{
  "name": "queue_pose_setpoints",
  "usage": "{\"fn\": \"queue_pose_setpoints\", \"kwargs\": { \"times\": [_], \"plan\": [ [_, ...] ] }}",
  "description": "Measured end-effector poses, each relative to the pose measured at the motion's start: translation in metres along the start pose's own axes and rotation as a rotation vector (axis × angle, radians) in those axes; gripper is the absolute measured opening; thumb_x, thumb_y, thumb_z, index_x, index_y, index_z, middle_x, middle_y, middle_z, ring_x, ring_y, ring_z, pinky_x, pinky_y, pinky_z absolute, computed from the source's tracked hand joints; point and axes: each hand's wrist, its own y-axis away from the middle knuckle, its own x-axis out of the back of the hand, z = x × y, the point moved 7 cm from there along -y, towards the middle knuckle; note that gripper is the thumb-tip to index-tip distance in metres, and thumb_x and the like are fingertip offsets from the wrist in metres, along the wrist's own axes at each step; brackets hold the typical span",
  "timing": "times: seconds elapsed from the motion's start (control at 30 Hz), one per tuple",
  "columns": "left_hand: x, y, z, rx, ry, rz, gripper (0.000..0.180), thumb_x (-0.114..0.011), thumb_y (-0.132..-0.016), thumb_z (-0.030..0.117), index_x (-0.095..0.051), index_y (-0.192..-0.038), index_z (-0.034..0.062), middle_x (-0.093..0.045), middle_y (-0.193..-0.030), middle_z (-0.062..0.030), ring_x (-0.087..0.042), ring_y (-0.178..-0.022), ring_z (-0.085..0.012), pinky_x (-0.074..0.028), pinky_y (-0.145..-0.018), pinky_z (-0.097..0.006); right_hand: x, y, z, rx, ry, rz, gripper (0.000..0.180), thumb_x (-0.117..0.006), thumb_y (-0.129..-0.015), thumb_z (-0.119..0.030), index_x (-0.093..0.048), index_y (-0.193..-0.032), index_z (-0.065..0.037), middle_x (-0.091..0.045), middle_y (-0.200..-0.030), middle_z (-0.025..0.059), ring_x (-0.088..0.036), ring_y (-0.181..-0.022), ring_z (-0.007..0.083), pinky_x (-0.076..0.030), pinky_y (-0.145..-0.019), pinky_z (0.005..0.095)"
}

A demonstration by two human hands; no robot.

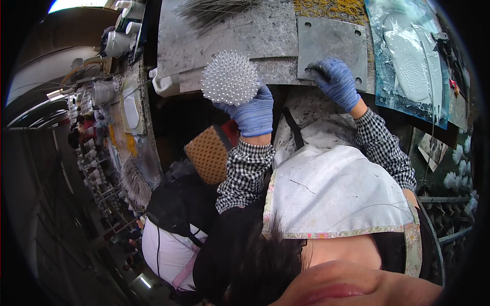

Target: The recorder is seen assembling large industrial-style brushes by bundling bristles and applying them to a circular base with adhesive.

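My left hand, in a blue knitted glove, is closed round a bundle of thin wires. The bundle's round end faces up, covered with many small whitish, bead-like tips; its lower part is hidden by the glove. My right hand, in a matching glove, is at the near edge of a grey metal plate with holes at its corners. Its fingers bend loosely, thumb apart, and nothing shows in them. Farther off, a bunch of loose grey wires lies on the worn grey worktable.
At right, a blue-green sheet carries a smeared white paste patch with dotted marks. A white plastic container stands at the table's left edge. A brown patterned box is below my left forearm. Another person sits at left.
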Motion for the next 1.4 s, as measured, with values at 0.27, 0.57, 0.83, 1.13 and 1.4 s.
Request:
{"fn": "queue_pose_setpoints", "kwargs": {
  "times": [0.27,0.57,0.83,1.13,1.4],
  "plan": [
    [0.040,-0.002,0.021,0.059,-0.002,0.012,0.060,-0.068,-0.086,0.069,-0.072,-0.109,0.0145,-0.074,-0.099,-0.0002,-0.070,-0.085,-0.0171,-0.061,-0.069,-0.034,-0.001,0.007,0.002,0.044,-0.075,0.062,0.014,-0.075,-0.091,-0.016,-0.074,-0.102,-0.008,-0.071,-0.089,0.0117,-0.067,-0.080,0.0313,-0.053,-0.076,0.0409],
    [0.049,-0.006,0.039,-0.058,-0.104,0.032,0.054,-0.068,-0.086,0.057,-0.069,-0.111,0.0091,-0.072,-0.108,-0.0068,-0.069,-0.096,-0.0221,-0.061,-0.082,-0.040,-0.008,0.013,0.006,0.012,-0.069,0.042,0.014,-0.074,-0.092,-0.017,-0.075,-0.104,-0.009,-0.071,-0.090,0.0129,-0.068,-0.081,0.0320,-0.054,-0.077,0.0406],
    [0.000,-0.022,0.039,-0.015,-0.750,-0.024,0.056,-0.068,-0.096,0.042,-0.058,-0.131,-0.0012,-0.066,-0.122,-0.0144,-0.064,-0.114,-0.0260,-0.051,-0.104,-0.044,0.025,-0.012,0.002,-0.380,-0.797,0.142,0.021,-0.072,-0.099,-0.022,-0.075,-0.112,-0.006,-0.075,-0.095,0.0025,-0.069,-0.085,0.0125,-0.057,-0.081,0.0278],
    [-0.066,-0.062,-0.044,0.119,-1.110,-0.447,0.027,-0.069,-0.095,0.018,-0.064,-0.116,0.0006,-0.074,-0.103,-0.0154,-0.073,-0.097,-0.0254,-0.061,-0.088,-0.037,0.078,-0.052,-0.051,-0.153,-0.368,-0.247,0.023,-0.075,-0.091,-0.024,-0.075,-0.102,-0.004,-0.074,-0.089,0.0158,-0.073,-0.081,0.0236,-0.056,-0.076,0.0360],
    [-0.084,-0.073,-0.106,0.204,-1.227,-0.577,0.028,-0.067,-0.096,0.014,-0.066,-0.119,-0.0019,-0.074,-0.109,-0.0143,-0.073,-0.103,-0.0244,-0.060,-0.095,-0.036,0.089,-0.039,-0.026,-0.274,-0.175,-0.250,0.027,-0.077,-0.086,-0.028,-0.070,-0.094,-0.004,-0.072,-0.082,0.0152,-0.072,-0.077,0.0243,-0.056,-0.071,0.0359]
  ]
}}
